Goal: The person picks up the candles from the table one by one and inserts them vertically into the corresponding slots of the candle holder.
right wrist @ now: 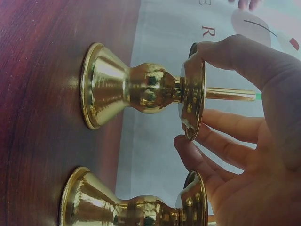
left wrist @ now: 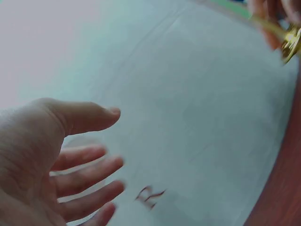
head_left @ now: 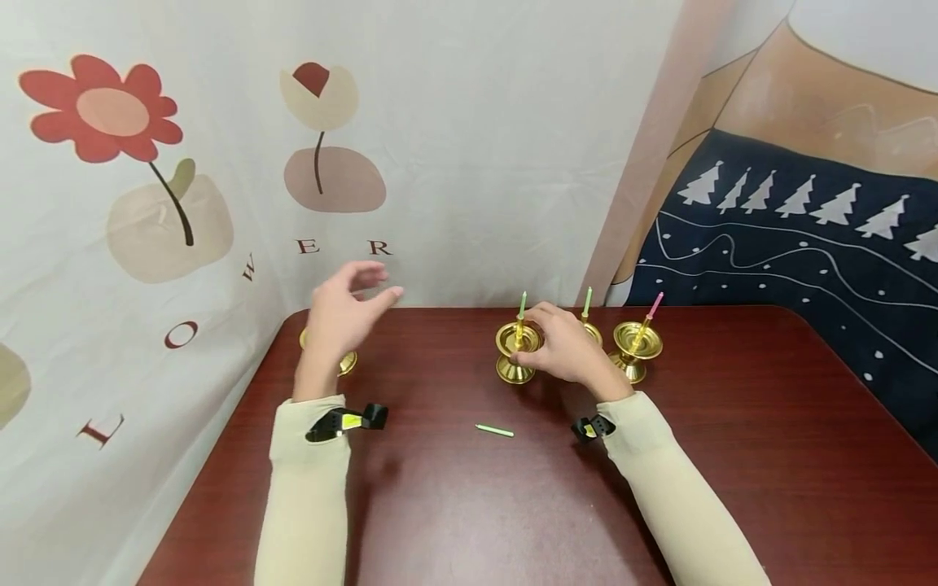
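Observation:
My right hand (head_left: pixel 567 346) grips the rim of a gold candle holder (head_left: pixel 516 371), thumb on one edge of its dish and fingers at the other. A green candle (head_left: pixel 523 303) stands upright in that holder's stem. In the right wrist view the holder's flared foot (right wrist: pixel 101 87) is close to the tabletop. Raised at the left, my left hand (head_left: pixel 343 308) holds nothing, its fingers spread apart from the thumb (left wrist: pixel 89 117). Behind it in the head view, another gold holder (head_left: pixel 348 363) is mostly hidden.
Partly behind the right hand is a gold holder with a green candle (head_left: pixel 589 301). Right of it stands a holder (head_left: pixel 636 340) with a tilted pink candle (head_left: pixel 655 306). A loose green candle (head_left: pixel 494 430) lies on the dark red table (head_left: pixel 440 505). A printed curtain (head_left: pixel 469 163) hangs behind.

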The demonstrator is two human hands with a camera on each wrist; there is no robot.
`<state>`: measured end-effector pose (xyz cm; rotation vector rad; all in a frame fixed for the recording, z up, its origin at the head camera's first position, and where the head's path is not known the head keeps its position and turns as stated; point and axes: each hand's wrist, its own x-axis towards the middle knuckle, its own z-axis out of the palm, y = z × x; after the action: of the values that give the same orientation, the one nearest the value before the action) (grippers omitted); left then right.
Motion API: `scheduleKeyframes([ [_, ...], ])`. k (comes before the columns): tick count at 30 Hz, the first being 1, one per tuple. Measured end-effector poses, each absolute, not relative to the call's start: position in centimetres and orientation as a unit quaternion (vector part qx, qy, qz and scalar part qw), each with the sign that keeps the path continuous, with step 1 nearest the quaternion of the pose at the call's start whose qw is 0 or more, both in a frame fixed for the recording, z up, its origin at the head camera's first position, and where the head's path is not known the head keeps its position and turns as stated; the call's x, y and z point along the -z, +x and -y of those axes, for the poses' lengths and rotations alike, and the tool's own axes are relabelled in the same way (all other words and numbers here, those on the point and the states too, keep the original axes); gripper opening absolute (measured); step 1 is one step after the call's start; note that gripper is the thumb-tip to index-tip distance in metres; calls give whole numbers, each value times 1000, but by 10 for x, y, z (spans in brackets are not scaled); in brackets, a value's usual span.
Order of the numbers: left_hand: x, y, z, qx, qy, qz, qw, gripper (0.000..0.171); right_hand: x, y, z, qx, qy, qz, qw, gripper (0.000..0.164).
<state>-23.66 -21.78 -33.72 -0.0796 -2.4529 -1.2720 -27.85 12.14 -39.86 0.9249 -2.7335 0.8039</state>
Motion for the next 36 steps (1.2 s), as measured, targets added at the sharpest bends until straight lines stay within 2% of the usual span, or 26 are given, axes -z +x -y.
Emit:
scheduleKeyframes([
  [4,335,-232,239,464,45,852,238,69,397,-278,-121,-270,304,911,66,61],
  [7,341,-233,252,483,106,837,235,85,397,-277,-120,-272,301,912,62,61],
  [12,359,-239,275,503,171,831,165,108,397,-276,-119,-279,300,910,60,59],
  [18,379,-241,301,562,147,812,46,126,397,-276,-120,-281,298,910,61,59],
  [21,388,-244,310,577,126,807,-1,127,396,-276,-120,-281,294,912,56,60],
  [24,398,-247,316,590,101,801,-25,122,396,-276,-120,-283,290,913,51,60],
  [30,415,-251,319,616,70,784,-29,109,395,-276,-120,-284,293,912,49,61],
  [36,423,-255,306,639,56,767,-35,103,394,-276,-123,-285,300,908,54,61],
])
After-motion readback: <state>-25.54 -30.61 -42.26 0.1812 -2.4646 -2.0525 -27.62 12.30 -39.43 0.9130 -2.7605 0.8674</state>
